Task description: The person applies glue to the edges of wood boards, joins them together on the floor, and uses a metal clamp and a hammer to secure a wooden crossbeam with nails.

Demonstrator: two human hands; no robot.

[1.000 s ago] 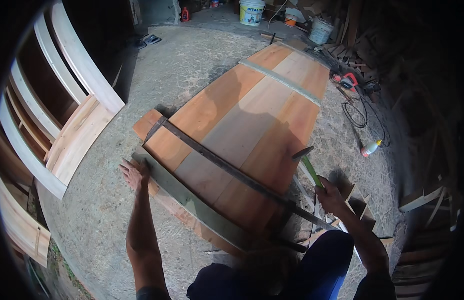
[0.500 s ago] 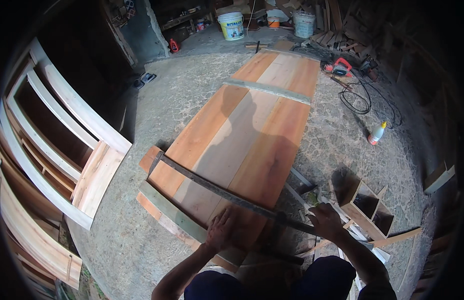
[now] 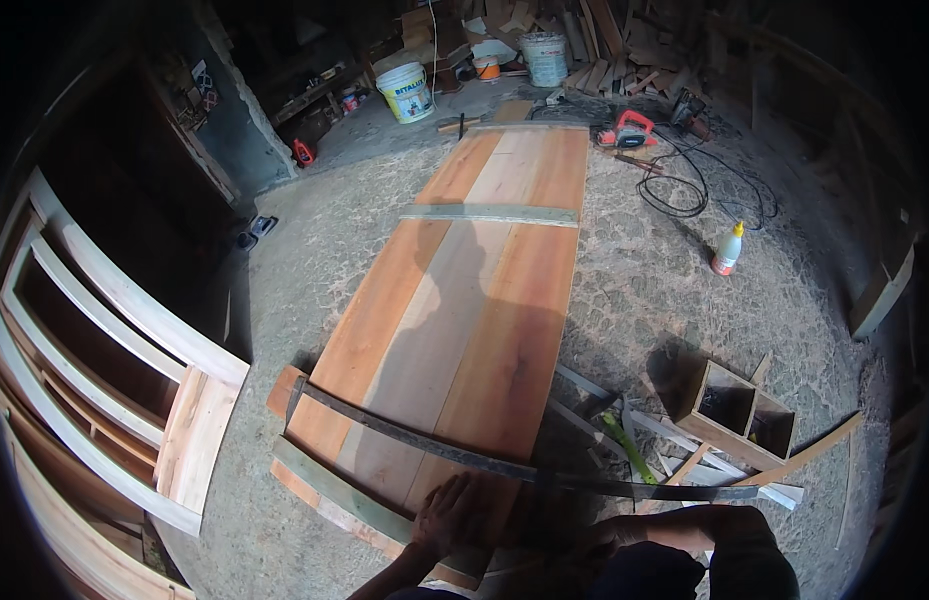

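Observation:
A long panel (image 3: pixel 447 325) of three wooden boards, two reddish and a paler one between, lies in front of me. Across its near part runs a dark metal bar clamp (image 3: pixel 414 436), its bar reaching well past the panel's right edge. My left hand (image 3: pixel 446 512) rests on the panel's near end, fingers stretched over the wood beside the clamp bar. In deep shadow below the bar, off the panel's right edge, is my right hand (image 3: pixel 596 538); its fingers are too dark to make out. A greyish batten (image 3: pixel 339 487) lies along the near end, and another batten (image 3: pixel 489 214) crosses farther up.
To the right stand a glue bottle (image 3: pixel 728 250), a wooden box with compartments (image 3: pixel 726 405) and scattered offcuts. Farther off are a red power planer (image 3: pixel 629 130) with its cable, and buckets (image 3: pixel 404 92). Pale wooden frames (image 3: pixel 199 440) stand at left.
My right hand has left the clamp bar's outer part and come left and nearer, below the bar. My left hand stays on the panel. The view has shifted slightly.

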